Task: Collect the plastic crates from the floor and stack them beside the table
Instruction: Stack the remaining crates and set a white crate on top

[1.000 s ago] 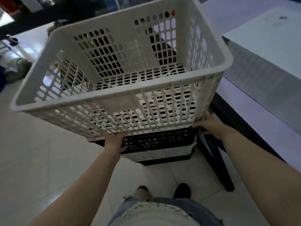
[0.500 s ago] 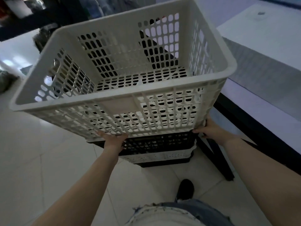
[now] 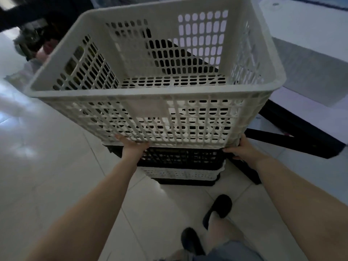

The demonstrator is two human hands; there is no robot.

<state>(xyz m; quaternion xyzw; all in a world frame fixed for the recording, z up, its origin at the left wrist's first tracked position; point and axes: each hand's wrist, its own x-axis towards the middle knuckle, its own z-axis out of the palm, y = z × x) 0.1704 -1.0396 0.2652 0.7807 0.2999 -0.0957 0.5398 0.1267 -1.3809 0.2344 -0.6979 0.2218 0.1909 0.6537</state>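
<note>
Two hands on one white perforated crate (image 3: 158, 76), held up over the stack (image 3: 180, 166) by the table (image 3: 308, 59). L hand (image 3: 134, 147) presses flat under the near bottom edge, fingers spread, palm up against the lattice. R hand (image 3: 244, 149) cups the near right bottom corner, fingers curled round it. Both are bearing the crate, not clenched on a handle.

Change vs approx 1 s ago: crate now sits squarer over the stack and looks lower, its near wall hiding more of the black crate (image 3: 180, 157) on top of the pile. Feet differ too: one dark shoe (image 3: 218, 208) is forward and the other (image 3: 190, 242) back, so the person seems to have stepped in. View is slightly motion-blurred.

Stack as seen: black crate on top, a white one (image 3: 178, 173) under it, dark base below, all on pale floor tiles (image 3: 56, 176), just beside the black table leg (image 3: 293, 144).

Judgement: this is the placing step. Crate bottom appears right at the black rim, but contact can't be confirmed, as the near wall blocks the seam. Next likely needs corners lined up so it nests, then fingers drawn clear before weight settles; R fingers at the corner look most at risk of a pinch.
</note>
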